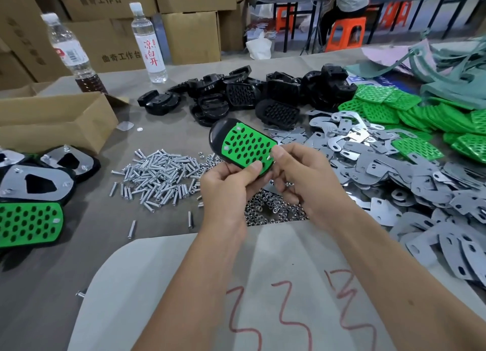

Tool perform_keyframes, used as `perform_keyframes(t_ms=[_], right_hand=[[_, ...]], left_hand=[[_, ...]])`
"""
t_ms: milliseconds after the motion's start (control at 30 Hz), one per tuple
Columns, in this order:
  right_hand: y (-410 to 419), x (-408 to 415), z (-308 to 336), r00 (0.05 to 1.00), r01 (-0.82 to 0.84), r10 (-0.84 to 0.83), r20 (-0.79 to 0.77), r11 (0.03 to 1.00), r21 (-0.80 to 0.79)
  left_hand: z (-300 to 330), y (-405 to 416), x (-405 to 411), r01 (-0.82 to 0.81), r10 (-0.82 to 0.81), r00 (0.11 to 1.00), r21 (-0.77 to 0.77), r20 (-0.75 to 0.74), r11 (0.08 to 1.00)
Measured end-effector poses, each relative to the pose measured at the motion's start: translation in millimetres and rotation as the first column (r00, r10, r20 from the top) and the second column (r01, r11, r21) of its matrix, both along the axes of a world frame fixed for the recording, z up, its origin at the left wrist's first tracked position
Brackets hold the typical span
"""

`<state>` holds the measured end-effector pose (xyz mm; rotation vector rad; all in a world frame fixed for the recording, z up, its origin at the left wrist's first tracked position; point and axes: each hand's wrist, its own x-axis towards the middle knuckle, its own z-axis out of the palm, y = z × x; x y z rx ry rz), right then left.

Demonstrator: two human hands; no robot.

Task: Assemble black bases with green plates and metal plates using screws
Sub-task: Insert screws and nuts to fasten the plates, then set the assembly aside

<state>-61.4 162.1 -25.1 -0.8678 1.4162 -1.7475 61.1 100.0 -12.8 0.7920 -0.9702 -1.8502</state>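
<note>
Green on black marks the finished assemblies (29,226) at the far left of the surface (157,245), beside an open cardboard box (52,119) and two bottles behind it. Right of them lies the heap of screws (157,177), well within reach of the left hand (228,193).

That hand grips the near end of a black base (219,132) with a green plate (246,147) seated on it, thumb pressed on the plate's near edge and fingers curled underneath. The piece is held above the surface, its long axis running from the hands up and away to the left. The right hand (302,177) meets it from the right, thumb and forefinger pinched at the plate's right near corner, seemingly on a screw there, though the screw itself is too small to be sure of. Two screw heads already show at the far and left corners, so I judge this corner to be the one in hand; the right hand is the nearer for it, and the left only needs to steady the base.

Directly below the hands sits a pile of nuts (273,208). Behind them lie loose black bases (263,93). Further right, metal plates (394,172) spread widely, with spare green plates (420,114) beyond them. Nothing stands between the hands and the parts.
</note>
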Motion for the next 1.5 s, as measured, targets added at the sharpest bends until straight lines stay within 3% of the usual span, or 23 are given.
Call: perform_keyframes(t_ms=[100,233,467,600,833,900,1033,1167,1333,1500], right_hand=[[-3,0,-2,0.999,-0.034,0.033,-0.026,0.999,-0.032],[-8,4,-6,0.977,0.024,-0.017,-0.212,0.999,0.033],[-9,10,-8,0.952,0.108,-0.087,-0.295,0.993,0.056],[-11,17,-6,0.709,0.288,-0.227,-0.668,0.957,-0.019],[5,32,11,0.408,0.127,-0.067,-0.91,0.992,-0.016],[11,32,17,0.416,0.05,0.022,-0.909,0.998,0.047],[30,16,28,0.55,-0.038,0.172,-0.818,0.983,0.181],[64,-25,46,0.57,0.112,0.149,-0.808,0.96,0.257],[111,-80,65,0.429,0.367,0.314,-0.847,0.797,0.481],[148,-103,75,0.486,0.388,0.414,-0.77,0.687,0.614]], left_hand=[[-3,-3,2,-0.006,0.006,1.0,-0.008,0.009,1.0],[-8,-6,6,-0.012,0.013,0.999,-0.025,0.041,1.0],[-9,-9,5,-0.002,0.005,0.996,-0.033,0.085,0.999],[-2,-5,2,-0.02,0.02,0.999,-0.009,0.046,1.0],[14,-1,7,0.042,-0.048,0.982,0.038,0.182,0.998],[13,-2,7,0.008,-0.015,0.975,0.033,0.223,0.999],[11,-5,7,-0.046,0.025,0.971,0.081,0.237,0.996],[13,1,-3,0.025,-0.038,0.965,0.054,0.258,0.998],[23,18,-29,0.082,-0.092,0.967,0.049,0.237,0.995],[23,41,-63,0.222,-0.227,0.949,0.049,0.218,0.974]])
